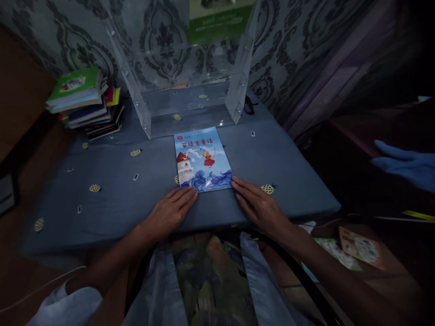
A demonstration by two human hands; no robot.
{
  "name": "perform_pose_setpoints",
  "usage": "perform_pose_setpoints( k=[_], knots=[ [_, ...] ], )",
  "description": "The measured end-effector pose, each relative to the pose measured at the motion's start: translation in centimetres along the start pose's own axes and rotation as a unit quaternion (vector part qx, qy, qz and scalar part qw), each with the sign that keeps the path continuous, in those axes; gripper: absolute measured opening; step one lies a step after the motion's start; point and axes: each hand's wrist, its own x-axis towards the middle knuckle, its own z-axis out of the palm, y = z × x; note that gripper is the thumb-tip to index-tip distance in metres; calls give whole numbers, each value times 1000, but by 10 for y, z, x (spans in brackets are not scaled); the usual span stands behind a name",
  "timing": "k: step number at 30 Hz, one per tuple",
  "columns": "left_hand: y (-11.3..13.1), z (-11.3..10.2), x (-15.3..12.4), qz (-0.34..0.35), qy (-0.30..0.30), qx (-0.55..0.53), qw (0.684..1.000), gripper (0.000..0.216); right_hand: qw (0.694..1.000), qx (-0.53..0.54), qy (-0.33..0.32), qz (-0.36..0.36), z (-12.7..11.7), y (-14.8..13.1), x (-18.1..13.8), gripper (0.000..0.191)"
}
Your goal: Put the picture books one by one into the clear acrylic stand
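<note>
A blue picture book with a lighthouse, waves and a red title on its cover lies closed and flat on the table, face up. My left hand rests at its lower left corner, fingers stretched out and laid together on the cloth, tips touching the bottom edge. At the lower right corner, my right hand lies with fingers extended, the tips touching the book's side. Neither hand is wrapped round it. Just behind the book stands a clear acrylic rack.
A stack of books sits at the back left of the blue tablecloth. A green book stands upright in the rack. Dark glasses lie beside it. A blue glove shows at the right edge. Booklets lie on the floor.
</note>
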Motion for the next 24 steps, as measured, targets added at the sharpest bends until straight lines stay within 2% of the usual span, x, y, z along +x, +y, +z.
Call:
perform_pose_setpoints(
  k=[4,11,15,19,24],
  knots=[
    [-3,-2,-14,-23,10,-13,1000,60,1000,-4,-3,-1,0,1,0,50],
    [-3,-2,-11,-36,41,-32,998,52,998,-37,6,-55,-1,4,10,41],
    [-3,-4,-9,-49,54,-54,996,48,996,-20,-38,-84,-1,-11,26,38],
    [-4,-5,-3,-59,74,-59,994,39,990,8,-80,-117,13,-26,46,38],
    [-12,-1,9,-84,108,-64,989,34,979,10,-103,-174,42,-31,70,37]
  ],
)
